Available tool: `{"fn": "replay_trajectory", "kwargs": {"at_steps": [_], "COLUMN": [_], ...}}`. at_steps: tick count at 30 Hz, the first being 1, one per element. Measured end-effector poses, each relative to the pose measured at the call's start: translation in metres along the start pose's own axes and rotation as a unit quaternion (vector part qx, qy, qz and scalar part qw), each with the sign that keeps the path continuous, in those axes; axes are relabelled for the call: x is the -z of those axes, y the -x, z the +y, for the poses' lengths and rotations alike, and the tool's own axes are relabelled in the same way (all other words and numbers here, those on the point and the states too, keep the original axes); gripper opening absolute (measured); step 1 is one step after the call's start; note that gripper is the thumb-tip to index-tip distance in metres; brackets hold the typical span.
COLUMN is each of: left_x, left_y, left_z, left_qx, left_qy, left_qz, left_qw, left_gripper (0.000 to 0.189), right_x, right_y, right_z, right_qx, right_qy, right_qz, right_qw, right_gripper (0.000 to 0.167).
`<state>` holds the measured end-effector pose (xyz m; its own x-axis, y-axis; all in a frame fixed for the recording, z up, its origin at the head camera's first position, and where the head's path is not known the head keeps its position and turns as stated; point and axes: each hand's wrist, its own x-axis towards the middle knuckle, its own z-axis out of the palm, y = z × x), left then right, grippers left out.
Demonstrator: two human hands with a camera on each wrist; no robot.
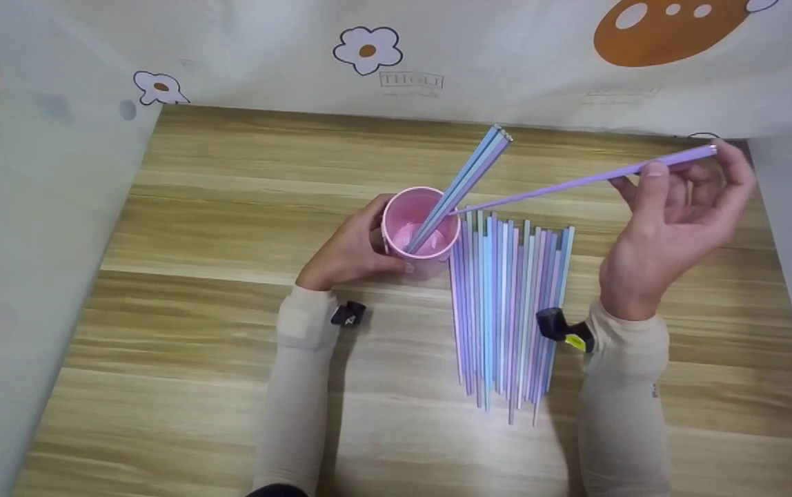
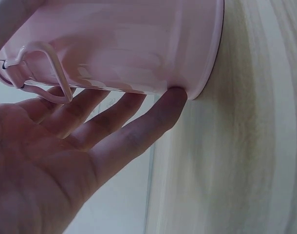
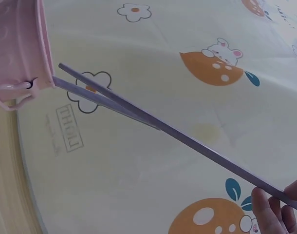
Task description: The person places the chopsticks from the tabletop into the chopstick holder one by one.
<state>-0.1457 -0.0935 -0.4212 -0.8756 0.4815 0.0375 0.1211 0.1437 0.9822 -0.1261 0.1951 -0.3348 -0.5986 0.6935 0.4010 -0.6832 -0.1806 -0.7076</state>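
Observation:
My left hand [image 1: 348, 254] grips the side of a small pink pail [image 1: 411, 204], thumb near and fingers round the far side. In the left wrist view its fingers [image 2: 134, 134] press on the pail's wall. Several blue and purple chopsticks [image 1: 468, 172] lean in the pail, tilted to the right and out over its rim. Up at the right, my right hand [image 1: 679, 207] pinches a purple chopstick [image 1: 555, 186] near its thicker end. Its thin tip slants down to the pail's right rim; in the right wrist view that tip shows just outside the mouth.
Many pastel chopsticks [image 1: 499, 310] lie side by side on the wooden table [image 1: 196, 317], between my forearms and right of the pail. A pale patterned sheet [image 1: 265, 55] stands along the back and both sides. Small black wrist cameras [image 1: 349, 313] sit on both sleeves.

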Motion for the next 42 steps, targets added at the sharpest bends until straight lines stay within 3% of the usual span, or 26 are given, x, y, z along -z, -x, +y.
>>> {"fn": "replay_trajectory", "kwargs": {"at_steps": [11, 25, 30, 38, 42], "left_x": [0.000, 0.000, 0.001, 0.001, 0.001], "left_y": [0.001, 0.001, 0.001, 0.000, 0.000], "left_z": [0.000, 0.003, 0.003, 0.000, 0.000], "left_qx": [-0.005, 0.005, 0.011, -0.006, -0.005], "left_qy": [-0.005, -0.022, -0.024, -0.002, 0.003], "left_qz": [-0.001, 0.003, 0.003, 0.002, 0.000], "left_qw": [1.0000, 0.9997, 0.9997, 1.0000, 1.0000], "left_gripper": [0.088, 0.090, 0.090, 0.089, 0.089], "right_x": [-0.005, -0.013, -0.013, -0.012, -0.010], "right_y": [0.024, 0.055, 0.059, 0.058, 0.057], "right_z": [0.040, 0.069, 0.073, 0.072, 0.068], "right_qx": [-0.003, 0.000, -0.009, -0.026, -0.033], "right_qy": [0.050, 0.111, 0.126, 0.141, 0.183], "right_qz": [-0.098, -0.226, -0.245, -0.255, -0.280], "right_qw": [0.9939, 0.9678, 0.9613, 0.9561, 0.9419], "right_gripper": [0.041, 0.038, 0.039, 0.043, 0.050]}}
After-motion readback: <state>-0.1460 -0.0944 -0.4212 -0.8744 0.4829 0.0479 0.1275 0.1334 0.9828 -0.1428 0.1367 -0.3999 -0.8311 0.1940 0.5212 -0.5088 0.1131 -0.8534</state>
